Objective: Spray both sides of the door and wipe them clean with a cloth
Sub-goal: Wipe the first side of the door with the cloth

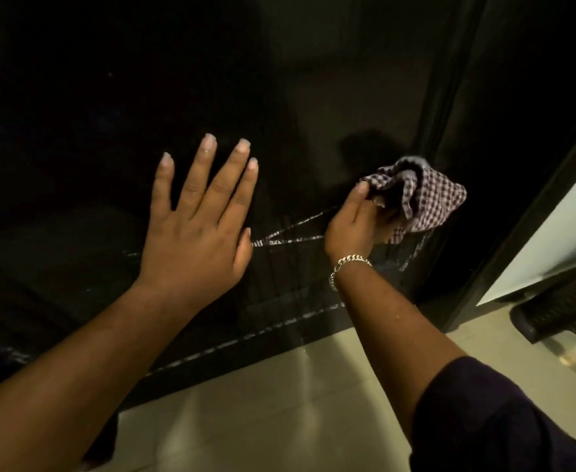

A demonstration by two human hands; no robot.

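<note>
Cloth (426, 199) (bunched, perhaps touching) at door (109, 80).

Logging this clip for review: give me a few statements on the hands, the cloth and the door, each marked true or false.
1. The right hand grips a checked cloth. True.
2. The left hand holds a spray bottle. False: it lies flat with straight fingers against the door and holds nothing.
3. Pale wet streaks show on the dark door between the hands. True.
4. The door is white. False: it is black.
5. A chain bracelet sits on the left wrist. False: it is on the right wrist.
</note>
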